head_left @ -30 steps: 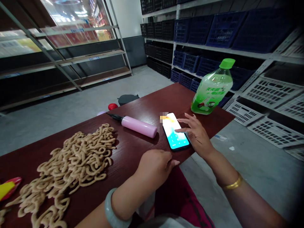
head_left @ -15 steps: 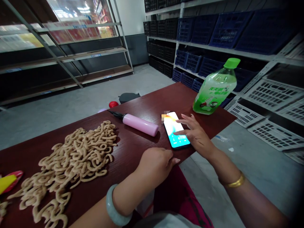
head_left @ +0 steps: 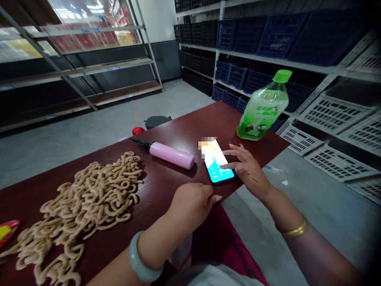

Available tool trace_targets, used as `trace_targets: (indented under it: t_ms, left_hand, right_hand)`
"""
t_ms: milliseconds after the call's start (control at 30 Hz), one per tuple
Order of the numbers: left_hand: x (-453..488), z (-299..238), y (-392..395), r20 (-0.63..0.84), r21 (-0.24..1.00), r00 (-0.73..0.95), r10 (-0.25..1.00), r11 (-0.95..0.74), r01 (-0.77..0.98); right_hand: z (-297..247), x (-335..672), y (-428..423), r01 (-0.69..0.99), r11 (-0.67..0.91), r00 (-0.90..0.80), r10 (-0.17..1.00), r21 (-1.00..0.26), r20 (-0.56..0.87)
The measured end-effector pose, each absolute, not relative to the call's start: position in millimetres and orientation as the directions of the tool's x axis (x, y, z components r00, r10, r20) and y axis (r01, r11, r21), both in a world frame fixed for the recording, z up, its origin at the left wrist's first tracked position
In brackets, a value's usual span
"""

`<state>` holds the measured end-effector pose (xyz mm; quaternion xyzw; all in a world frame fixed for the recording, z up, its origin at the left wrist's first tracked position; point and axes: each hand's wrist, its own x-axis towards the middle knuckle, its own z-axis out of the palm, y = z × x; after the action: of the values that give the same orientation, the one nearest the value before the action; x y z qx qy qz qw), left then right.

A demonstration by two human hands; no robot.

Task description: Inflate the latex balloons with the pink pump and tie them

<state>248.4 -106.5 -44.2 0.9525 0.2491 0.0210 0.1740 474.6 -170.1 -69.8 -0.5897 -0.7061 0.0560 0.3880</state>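
Observation:
A smartphone point(head_left: 216, 165) with a lit screen lies on the dark red-brown table, its lower part glowing blue with small marks. My right hand point(head_left: 245, 167) is over its right side, fingers spread, the index fingertip at the screen's lower part. My left hand point(head_left: 192, 202) rests curled at the table's near edge, below the phone; nothing shows in its closed fingers. Left of the phone lies a pink cylinder with a black tapered end, like a balloon pump point(head_left: 172, 155). A heap of tan, twisted long balloons point(head_left: 95, 198) covers the table's left part.
A bottle of green liquid point(head_left: 264, 107) stands at the table's point(head_left: 193, 123) far right corner. A red and yellow item point(head_left: 7, 232) sits at the left edge. Beyond are metal shelves point(head_left: 127, 65), blue crates point(head_left: 276, 33) and white crates point(head_left: 330, 113). A red ball point(head_left: 138, 131) lies behind the table.
The view has shifted slightly, so things on the table appear a little further left. My right index finger has moved slightly over the screen, where the blue part looks different. My left hand stays curled.

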Motion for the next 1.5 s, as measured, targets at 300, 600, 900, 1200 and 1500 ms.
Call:
trace_targets:
  t_ms: [300, 600, 900, 1200, 1500]
  left_hand:
    - [247, -45, -107, -0.04, 0.338, 0.881, 0.472, -0.823, 0.456]
    - [248, -42, -107, -0.059, 0.341, 0.877, 0.477, -0.816, 0.467]
    - [247, -43, -107, -0.064, 0.334, 0.874, 0.481, -0.815, 0.473]
    - [248, -43, -107, -0.078, 0.313, 0.869, 0.488, -0.816, 0.487]
    - [249, -39, -107, -0.11, 0.338, 0.86, 0.499, -0.795, 0.504]
  right_hand:
    - [-69, 478, -175, 0.771, 0.295, 0.019, 0.876, -0.565, 0.483]
    - [-71, 475, -179, 0.751, 0.328, -0.054, 0.895, -0.573, 0.442]
    - [-63, 476, -177, 0.695, 0.294, 0.063, 0.884, -0.657, 0.462]
    - [-72, 476, -178, 0.687, 0.284, 0.042, 0.904, -0.669, 0.426]
    - [-71, 476, -184, 0.903, 0.223, -0.084, 0.93, -0.368, 0.358]
